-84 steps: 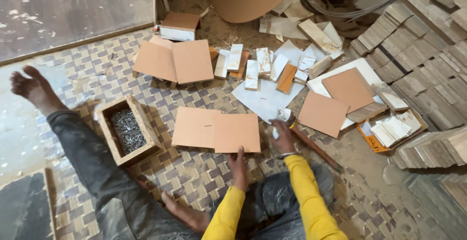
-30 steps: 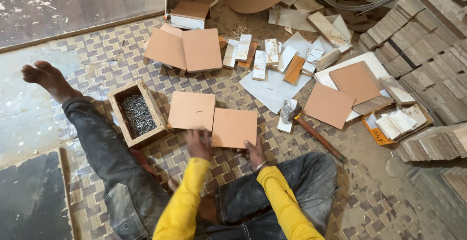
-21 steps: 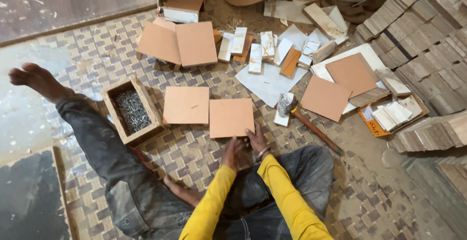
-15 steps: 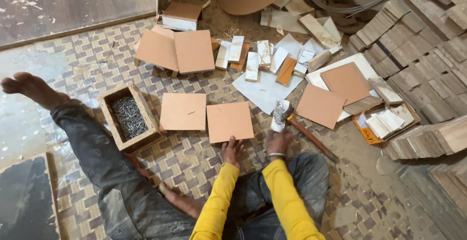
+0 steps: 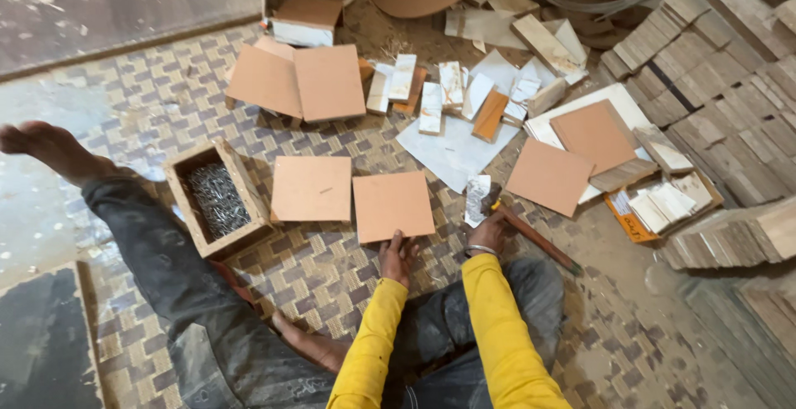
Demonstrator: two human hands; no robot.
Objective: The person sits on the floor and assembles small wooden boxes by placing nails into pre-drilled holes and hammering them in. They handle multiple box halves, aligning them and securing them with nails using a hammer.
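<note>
Steadying square board point(image 5: 393, 205) at 6 o'clock edge: left hand point(image 5: 398, 256) flat, fingers spread; right hand point(image 5: 491, 231) closed on hammer handle point(image 5: 537, 239); firm downward pressure advised.

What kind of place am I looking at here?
Most likely a small carpentry or woodcraft workshop, worked on the floor: cut square boards, an open wooden box of nails and stacked wooden blocks lie around the seated person.

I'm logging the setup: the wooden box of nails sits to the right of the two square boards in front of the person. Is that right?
Not quite. In the head view the wooden box of nails sits to the left of the two square boards, beside the outstretched leg. The boards do lie in front of the person.
</note>
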